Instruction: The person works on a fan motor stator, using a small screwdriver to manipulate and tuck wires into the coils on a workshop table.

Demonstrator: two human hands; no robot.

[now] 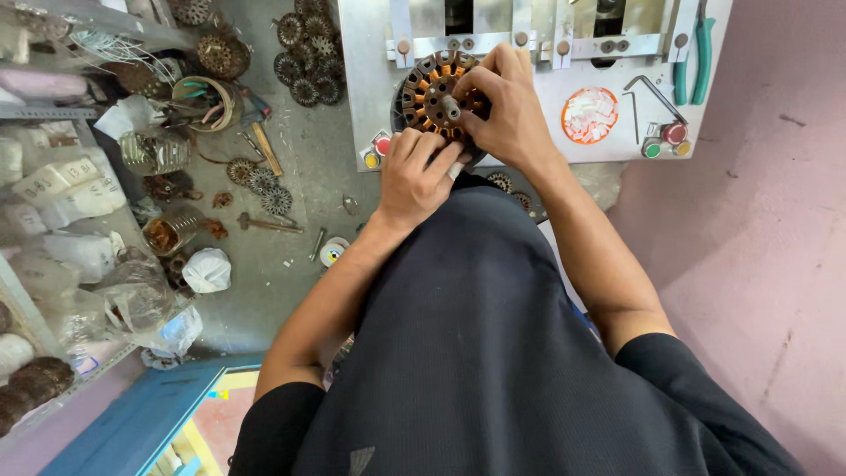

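Cluttered workshop floor [300,220], grey metal worktop [546,132] ahead. Slotted motor core [434,95] mounted at worktop's left part. Right hand [507,110] fingers pinching core's rim; left hand [419,176] fingers curled against lower edge. Green pliers [696,48] far right.

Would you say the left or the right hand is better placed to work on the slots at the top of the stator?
Probably the right hand: its fingers already rest on the stator top, while the left hand sits at the lower edge.
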